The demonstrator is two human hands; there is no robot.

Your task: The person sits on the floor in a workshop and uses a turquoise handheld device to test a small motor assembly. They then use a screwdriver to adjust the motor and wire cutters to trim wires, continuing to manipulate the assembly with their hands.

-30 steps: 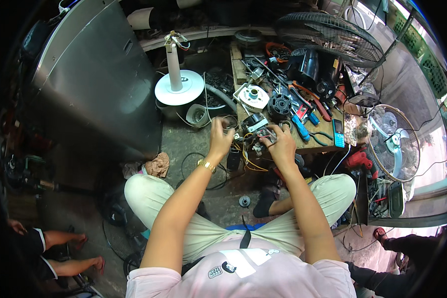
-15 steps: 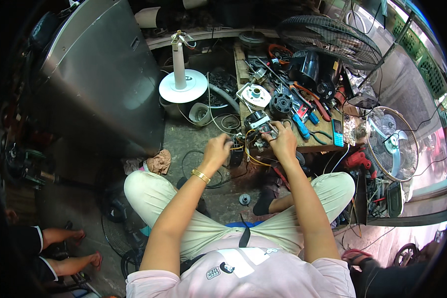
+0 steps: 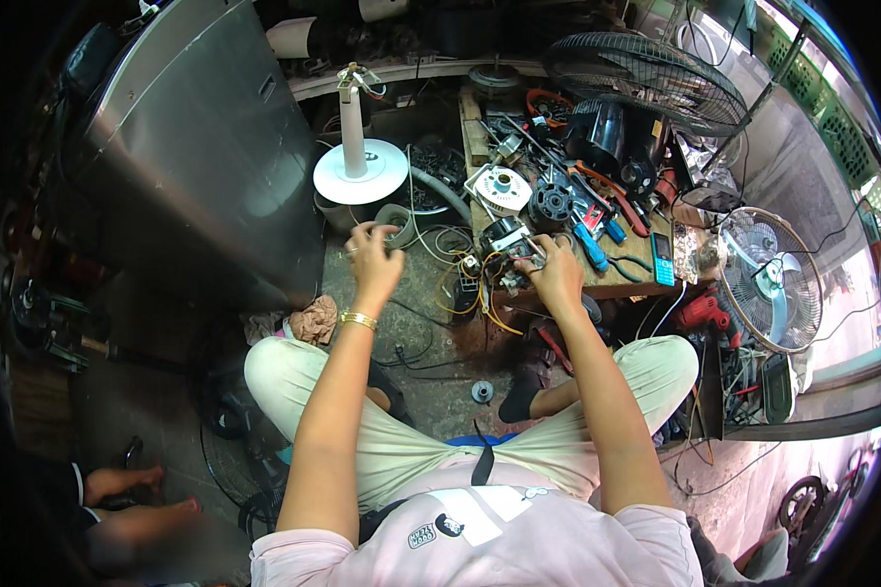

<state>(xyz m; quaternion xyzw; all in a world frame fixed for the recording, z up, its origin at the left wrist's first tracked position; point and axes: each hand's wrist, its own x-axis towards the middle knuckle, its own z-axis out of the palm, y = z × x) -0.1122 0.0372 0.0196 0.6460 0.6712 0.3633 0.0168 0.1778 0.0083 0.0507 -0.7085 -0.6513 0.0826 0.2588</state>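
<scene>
My right hand (image 3: 556,272) is at the front left corner of the bench, its fingers closed on a small fan motor (image 3: 504,235) with a pale metal band. Yellow wires (image 3: 478,284) loop down from the motor to a dark block with a white-topped part beside the bench. My left hand (image 3: 374,264) is raised over the floor, fingers bent and apart, with nothing visible in them. Just beyond it stand a grey cup-shaped part (image 3: 394,223) and a white round fan base with an upright post (image 3: 360,171). A white perforated motor cover (image 3: 500,189) rests behind the motor.
Pliers (image 3: 630,268), a blue-handled screwdriver (image 3: 591,247), a blue keypad phone (image 3: 663,259) and several tools crowd the wooden bench. Fan cages stand at the right, near a red power drill (image 3: 703,311). A large metal panel (image 3: 206,147) rises at left. Another person's legs (image 3: 137,499) show lower left.
My left hand has left the wires by the motor and moved left and away toward the cup-shaped part, its fingers spreading. My right hand stays at the motor. The other person's legs have shifted.
</scene>
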